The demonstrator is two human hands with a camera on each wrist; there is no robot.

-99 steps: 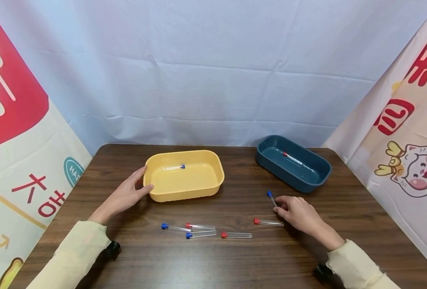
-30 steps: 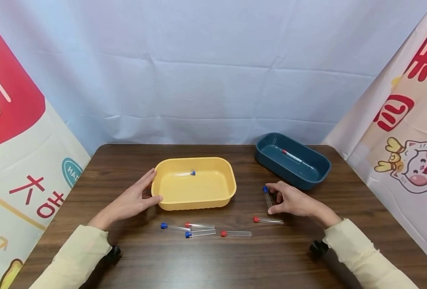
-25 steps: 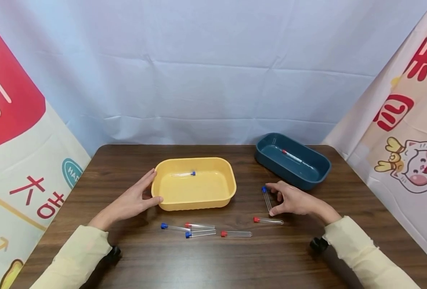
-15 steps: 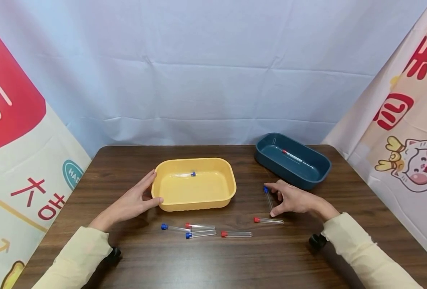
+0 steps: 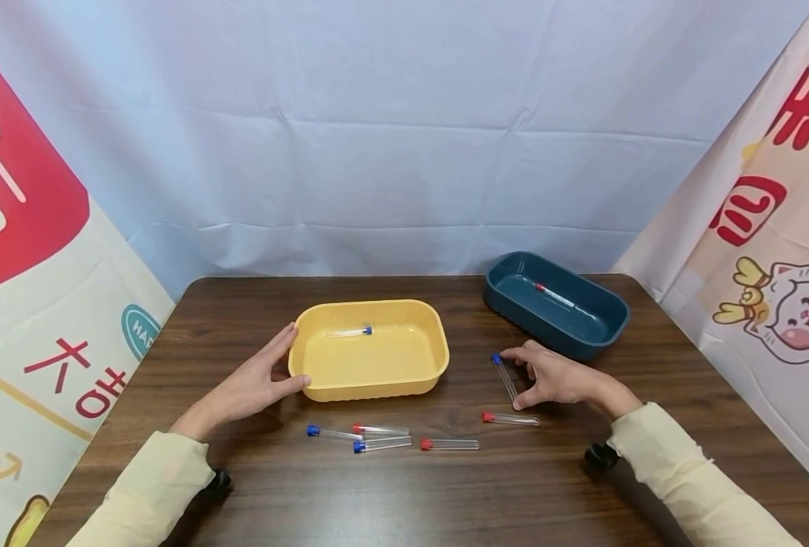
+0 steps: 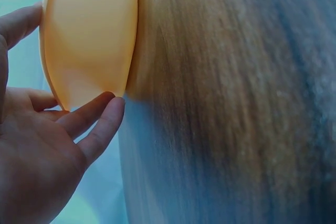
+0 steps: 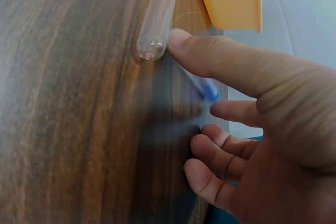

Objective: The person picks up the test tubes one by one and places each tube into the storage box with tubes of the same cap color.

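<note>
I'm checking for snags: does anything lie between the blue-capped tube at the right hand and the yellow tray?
Nothing visible lies between the blue-capped tube and the yellow tray, apart from the tray's raised side. The nearest red-capped tube is nearer the person.

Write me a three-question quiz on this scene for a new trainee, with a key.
1. How many red-capped tubes lie on the table, outside both trays?
2. True or false: the tube in the dark blue tray has a blue cap.
3. Which thing is the left hand touching?
A) the yellow tray
B) the dark blue tray
C) a red-capped tube

Key:
1. Three.
2. False; its cap is red.
3. A.
</note>
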